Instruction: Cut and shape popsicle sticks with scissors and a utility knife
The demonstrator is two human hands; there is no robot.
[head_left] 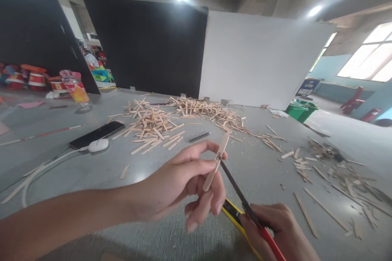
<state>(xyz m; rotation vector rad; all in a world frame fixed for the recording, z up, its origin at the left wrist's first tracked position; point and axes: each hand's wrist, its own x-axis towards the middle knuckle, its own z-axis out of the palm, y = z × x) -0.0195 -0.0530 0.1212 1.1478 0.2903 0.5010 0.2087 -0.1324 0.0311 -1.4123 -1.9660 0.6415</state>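
- The left hand (pixel 180 183), at centre frame, pinches a wooden stick (pixel 216 163) between thumb and forefinger, holding it upright and slightly tilted.
- The right hand (pixel 280 232), at lower right, is closed around a knife (pixel 245 206); its blade touches the stick's middle.
- The stick looks whole, so the cut seems barely begun.
- Both forearms reach in from the bottom edge.
- Piles of sticks (pixel 153 124) lie on the table (pixel 260 171) behind; scraps (pixel 337 171) lie at right.
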